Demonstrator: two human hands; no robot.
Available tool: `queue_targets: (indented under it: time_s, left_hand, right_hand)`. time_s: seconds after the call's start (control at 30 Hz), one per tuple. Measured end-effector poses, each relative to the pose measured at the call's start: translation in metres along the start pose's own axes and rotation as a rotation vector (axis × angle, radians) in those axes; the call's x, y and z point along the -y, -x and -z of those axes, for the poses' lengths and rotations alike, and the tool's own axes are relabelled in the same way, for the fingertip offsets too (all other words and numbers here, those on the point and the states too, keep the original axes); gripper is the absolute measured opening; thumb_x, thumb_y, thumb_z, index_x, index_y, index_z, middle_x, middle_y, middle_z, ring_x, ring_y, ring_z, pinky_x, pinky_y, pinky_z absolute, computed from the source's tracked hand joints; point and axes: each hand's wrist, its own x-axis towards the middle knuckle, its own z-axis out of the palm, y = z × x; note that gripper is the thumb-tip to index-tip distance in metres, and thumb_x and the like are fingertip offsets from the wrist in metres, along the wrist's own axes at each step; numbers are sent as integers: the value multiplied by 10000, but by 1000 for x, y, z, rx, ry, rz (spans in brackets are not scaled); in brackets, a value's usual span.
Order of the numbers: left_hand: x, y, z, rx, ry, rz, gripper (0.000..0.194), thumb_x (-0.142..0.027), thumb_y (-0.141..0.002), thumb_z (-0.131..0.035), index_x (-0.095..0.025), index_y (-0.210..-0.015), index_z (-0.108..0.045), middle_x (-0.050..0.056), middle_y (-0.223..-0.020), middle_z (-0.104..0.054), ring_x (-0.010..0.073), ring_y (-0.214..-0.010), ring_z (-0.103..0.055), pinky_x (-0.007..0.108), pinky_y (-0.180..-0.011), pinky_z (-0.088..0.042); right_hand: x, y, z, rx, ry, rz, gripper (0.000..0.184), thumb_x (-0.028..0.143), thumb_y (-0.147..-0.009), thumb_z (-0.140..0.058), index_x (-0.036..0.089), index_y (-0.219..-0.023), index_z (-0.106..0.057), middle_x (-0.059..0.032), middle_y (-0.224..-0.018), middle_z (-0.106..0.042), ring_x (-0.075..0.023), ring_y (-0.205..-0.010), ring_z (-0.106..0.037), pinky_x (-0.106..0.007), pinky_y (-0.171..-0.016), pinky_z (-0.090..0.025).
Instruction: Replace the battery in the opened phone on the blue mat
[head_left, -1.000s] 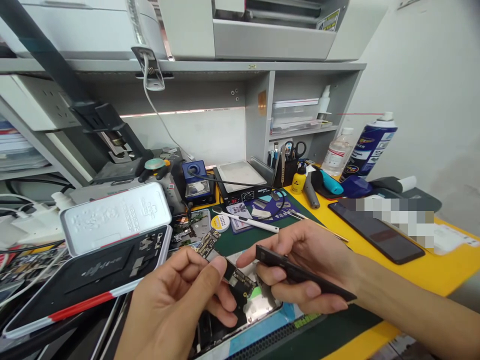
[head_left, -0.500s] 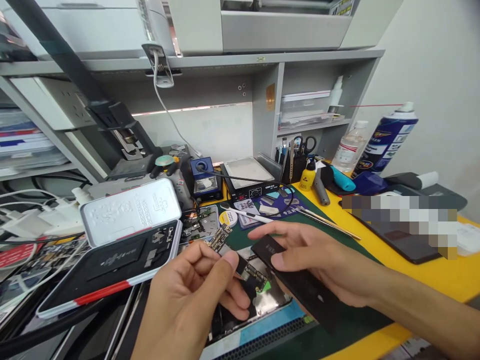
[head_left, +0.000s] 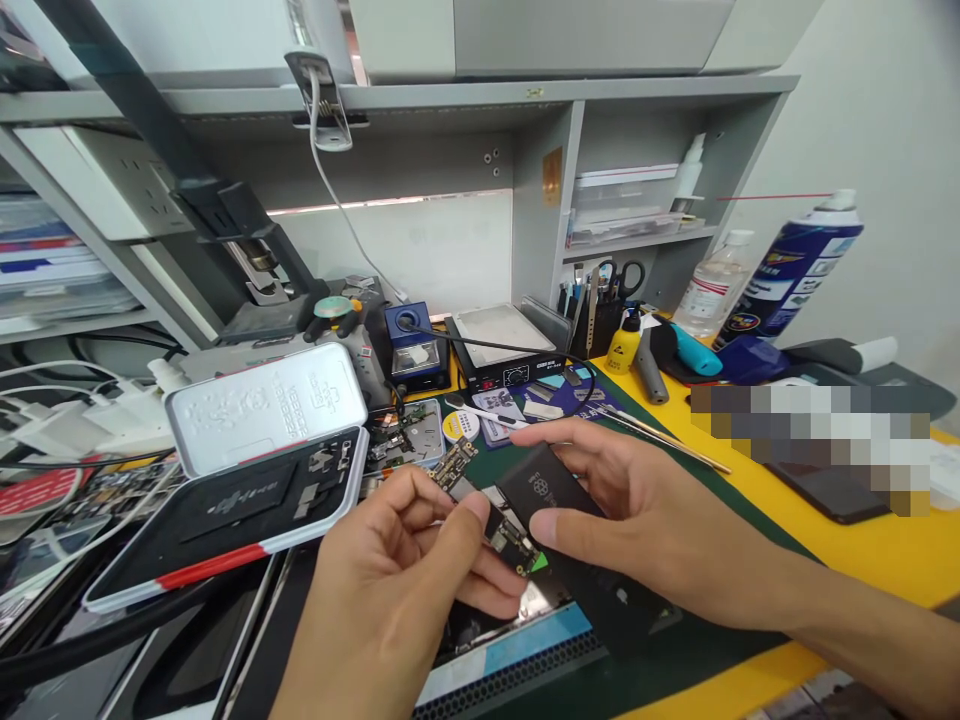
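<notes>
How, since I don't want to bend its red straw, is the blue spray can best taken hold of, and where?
Probably around the upper middle of the spray can, from the front right, fingers wrapping its cylindrical body below the white cap. The red straw juts out leftward above the clear bottle, and a dark blue object crowds the base.

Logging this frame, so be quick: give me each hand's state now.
Left hand: closed, pinching a phone circuit board.
Right hand: closed, gripping a flat black phone battery.
</notes>
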Motion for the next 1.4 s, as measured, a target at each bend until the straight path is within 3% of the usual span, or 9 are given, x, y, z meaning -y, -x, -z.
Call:
queue_targets:
  time_s: [0.1, 0.27, 0.6, 0.73, 0.9, 1.13, 1.4]
  left_hand:
    - [0, 0, 0, -3, 1, -1, 386, -494, -775, -832, -227, -724, -557, 29, -605, -754, 220, -556, -754, 295, -581, -645]
    - [1, -1, 0, -14, 14, -3, 388, -496, -765, -838, -225, -728, -563, 26, -612, -754, 232, -559, -761, 310, -594, -653]
    - [3, -1, 1, 2, 9, 10, 402, -523, -772, -822, -213, -762, -567, 37, -619, -754, 223, -556, -755, 287, -571, -636]
    - [4, -1, 3, 62, 21, 14, 362, -504, -863, -747, -217, -794, -538, 48, -648, -767, 210, -571, -761, 265, -585, -625]
    - [3, -2, 3, 141, 16, 46, 314, -502, -952, -636, -224, -900, -500, 83, -718, -787, 239, -645, -782, 322, -661, -638]
    - [2, -3, 2, 186, 37, 29, 245, -320, -860, -771, -207, -944, -571, 15, -729, -731, 180, -652, -728, 247, -621, -581]
    - [2, -4, 3, 189, 50, 50, 256, -275, -819, -808, -205, -939, -593, -12, -710, -711, 135, -606, -673, 197, -561, -496]
  right_hand:
    - [-3, 0, 0, -6, -4, 0, 553, 318, -779, -847, 259, -1268, -596, -42, -1091, -721, -217, -952, -668, -294, -789, -548]
    - [-5, 2, -1, 15, 18, 14, 256, 259, -785, -830, 234, -988, -675, -16, -951, -731, -208, -880, -674, -272, -730, -545]
    - [-4, 3, -2, -8, 51, 66, 252, 248, -783, -813, 227, -969, -645, -20, -948, -720, -218, -894, -669, -291, -755, -554]
    - [-4, 2, -2, 5, 20, 67, 251, 230, -792, -808, 234, -974, -634, -13, -941, -711, -211, -896, -666, -286, -740, -549]
    - [-6, 3, -2, -8, 50, 110, 206, 270, -852, -770, 236, -992, -622, -2, -964, -701, -193, -906, -659, -291, -790, -548]
    - [-8, 6, -5, -27, 63, 112, 188, 237, -884, -735, 241, -1032, -620, 1, -954, -689, -175, -866, -653, -270, -724, -549]
    - [-7, 5, -7, -47, 46, 148, 164, 165, -896, -694, 230, -1023, -613, 14, -908, -695, -150, -827, -661, -252, -715, -556]
